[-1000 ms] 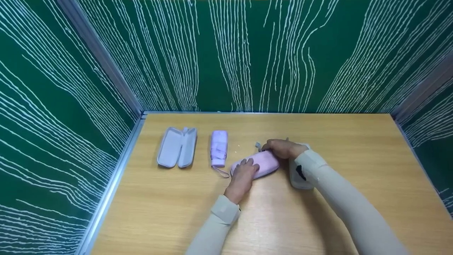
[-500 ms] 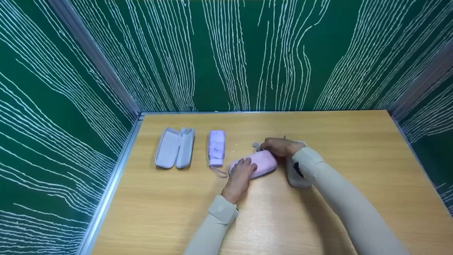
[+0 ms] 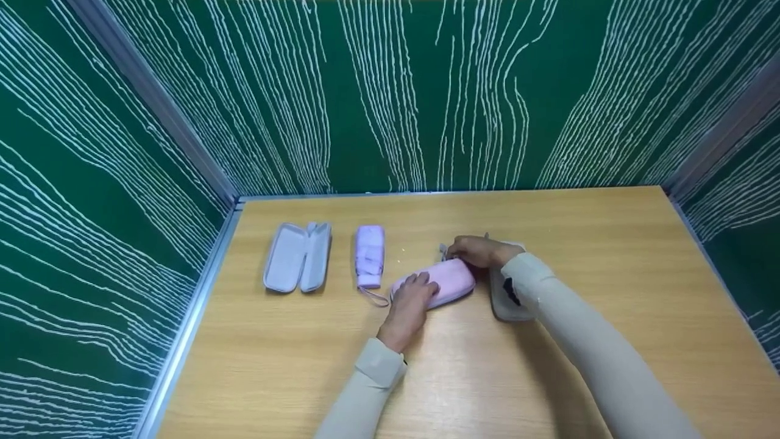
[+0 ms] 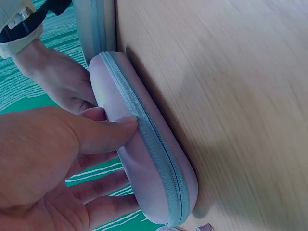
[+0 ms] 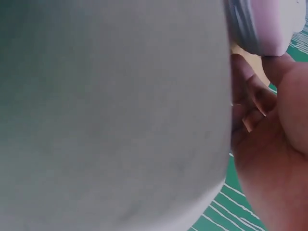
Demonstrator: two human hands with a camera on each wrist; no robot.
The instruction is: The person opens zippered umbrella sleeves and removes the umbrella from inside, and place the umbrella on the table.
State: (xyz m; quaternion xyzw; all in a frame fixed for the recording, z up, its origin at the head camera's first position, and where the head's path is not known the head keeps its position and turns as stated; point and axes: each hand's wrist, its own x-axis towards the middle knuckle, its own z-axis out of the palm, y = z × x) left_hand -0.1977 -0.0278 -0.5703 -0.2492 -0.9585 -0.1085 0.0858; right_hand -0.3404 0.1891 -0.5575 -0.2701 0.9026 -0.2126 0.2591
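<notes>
A pink zippered case (image 3: 455, 278) lies at an angle on the table, and its grey zip runs shut along the side seen in the left wrist view. My left hand (image 3: 409, 305) grips its left part, with the thumb (image 4: 108, 134) pressed beside the zip and the fingers over the other side. At the far right corner, my right hand (image 3: 478, 251) has its fingers curled against the case, beside a small grey tab (image 3: 443, 249). The thumb touches the case end in the right wrist view; what the fingertips pinch is hidden.
Under my right forearm sits a grey case (image 3: 504, 305), which fills much of the right wrist view. To the left are a folded lilac umbrella (image 3: 370, 253) with a wrist loop and an open light grey case (image 3: 286, 259). Green walls with white lines enclose the table (image 3: 274, 366).
The head view has shifted slightly. Both hands stay on the pink case, with only small movement of the right fingers and the grey tab.
</notes>
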